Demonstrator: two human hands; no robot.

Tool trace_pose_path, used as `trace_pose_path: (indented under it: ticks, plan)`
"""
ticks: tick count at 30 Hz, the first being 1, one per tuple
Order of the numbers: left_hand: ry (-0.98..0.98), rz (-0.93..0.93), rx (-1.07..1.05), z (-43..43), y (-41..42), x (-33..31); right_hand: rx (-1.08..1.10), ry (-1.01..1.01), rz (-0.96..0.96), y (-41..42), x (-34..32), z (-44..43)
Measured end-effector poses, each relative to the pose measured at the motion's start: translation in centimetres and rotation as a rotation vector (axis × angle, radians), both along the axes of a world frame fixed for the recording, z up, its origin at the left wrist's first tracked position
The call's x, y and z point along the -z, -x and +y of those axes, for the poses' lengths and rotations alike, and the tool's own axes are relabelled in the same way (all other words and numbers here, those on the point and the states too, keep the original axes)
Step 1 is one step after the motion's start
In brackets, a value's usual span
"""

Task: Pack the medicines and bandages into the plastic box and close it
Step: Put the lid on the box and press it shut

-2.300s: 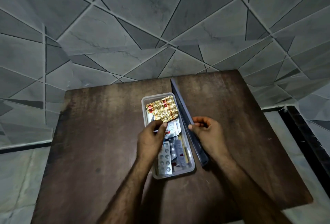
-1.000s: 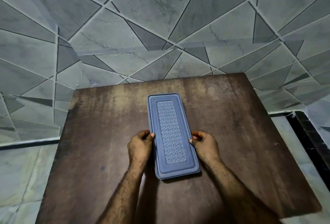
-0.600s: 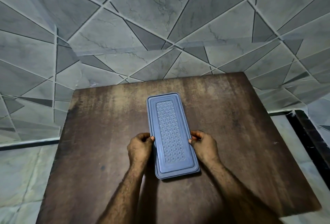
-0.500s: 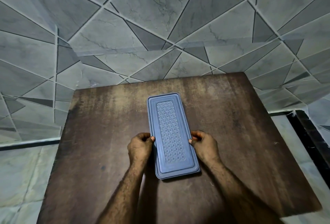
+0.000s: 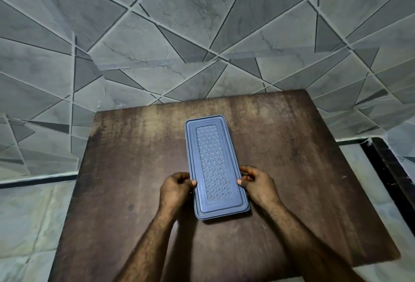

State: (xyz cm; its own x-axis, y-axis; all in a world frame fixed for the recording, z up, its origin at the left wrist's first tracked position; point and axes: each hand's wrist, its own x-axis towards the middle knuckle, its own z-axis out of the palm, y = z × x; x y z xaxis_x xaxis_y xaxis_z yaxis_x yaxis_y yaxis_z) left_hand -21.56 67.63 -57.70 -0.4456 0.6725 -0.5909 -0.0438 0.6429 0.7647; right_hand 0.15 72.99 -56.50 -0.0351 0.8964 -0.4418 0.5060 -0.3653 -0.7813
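plastic box [image 5: 215,167] lies lengthwise on our brown table [image 5: 134,158], blue lid [image 5: 213,147] seated on top. our left hand [image 5: 176,186] and right hand [image 5: 258,184] pinch its long edges near the close end, fingers curled, thumbs on the lid rim.

Dim light, soft shadows, edges seemingly warped

A dark brown, worn wooden square table [image 5: 139,169] stands against a wall of grey marble-look tiles [image 5: 202,23] cut by angular lines. Pale veined floor tiles [image 5: 24,221] show past its left edge; lighting is dim.
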Motion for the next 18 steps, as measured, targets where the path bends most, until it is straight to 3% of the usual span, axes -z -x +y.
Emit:
trace_pose_path:
  ticks: [5, 18]
  plan:
    - [0.044, -0.181, 0.031, -4.5, -1.0, 0.5, 0.010, 0.092, 0.085, -1.6, 1.0, -2.7]
    - [0.063, -0.339, -0.104, -6.8, -2.3, -0.2, 0.228, 0.282, 0.312, -1.9, 0.7, -5.6]
